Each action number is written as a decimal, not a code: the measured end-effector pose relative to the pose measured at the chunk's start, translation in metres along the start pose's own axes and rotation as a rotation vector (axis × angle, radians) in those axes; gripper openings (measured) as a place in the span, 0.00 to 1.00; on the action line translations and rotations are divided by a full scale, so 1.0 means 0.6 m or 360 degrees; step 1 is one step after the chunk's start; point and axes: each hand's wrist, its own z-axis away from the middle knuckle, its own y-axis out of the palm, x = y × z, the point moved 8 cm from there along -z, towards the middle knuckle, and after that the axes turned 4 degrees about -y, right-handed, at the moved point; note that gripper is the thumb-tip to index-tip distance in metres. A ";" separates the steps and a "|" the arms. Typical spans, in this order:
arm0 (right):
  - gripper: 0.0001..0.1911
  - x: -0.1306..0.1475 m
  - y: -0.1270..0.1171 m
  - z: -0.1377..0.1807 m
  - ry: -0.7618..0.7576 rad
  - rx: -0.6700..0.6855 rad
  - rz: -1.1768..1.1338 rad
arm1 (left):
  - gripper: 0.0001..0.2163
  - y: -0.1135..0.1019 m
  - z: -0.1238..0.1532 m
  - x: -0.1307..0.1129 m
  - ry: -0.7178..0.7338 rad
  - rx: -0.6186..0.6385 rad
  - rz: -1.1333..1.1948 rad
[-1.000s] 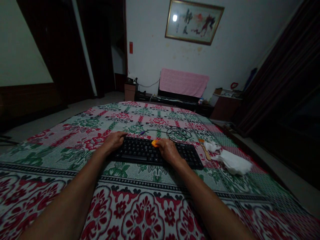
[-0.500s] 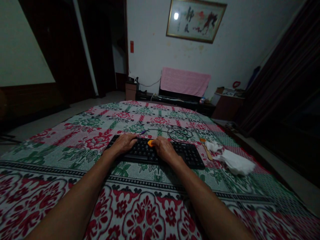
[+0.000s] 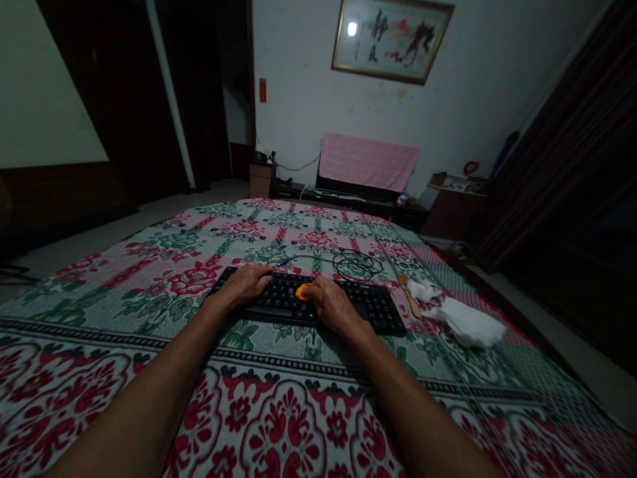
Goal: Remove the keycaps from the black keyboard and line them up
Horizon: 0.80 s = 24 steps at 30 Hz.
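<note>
A black keyboard [image 3: 279, 312] lies on the patterned bedspread, its number pad to the right. My left hand [image 3: 246, 282] grips its left part, with the fingers toward the far edge and the thumb over the keys. Between the fingertips of my right hand [image 3: 331, 300] is a small, soft-looking orange lump [image 3: 302, 291], pressed against the middle keys; whether it is cloth or putty I cannot tell. Beyond the keyboard lies its coiled black cable [image 3: 357, 265], ending in a purple plug [image 3: 283, 262] near my left fingers.
Right of the keyboard are a wooden-handled brush [image 3: 412, 302], a crumpled white tissue [image 3: 423, 290] and a larger folded white tissue [image 3: 470, 323]. The bedspread [image 3: 288, 398] covers a wide bed. Against the far wall, a pink cloth [image 3: 368, 161] hangs over a dark screen-like object.
My right hand has shifted slightly right and toward me, with the orange lump moving over the keys. My left hand stays put on the keyboard.
</note>
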 end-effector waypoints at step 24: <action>0.13 -0.022 -0.032 0.025 0.0042 -0.0285 -0.0025 | 0.20 -0.007 0.002 -0.001 -0.0031 -0.0015 0.0137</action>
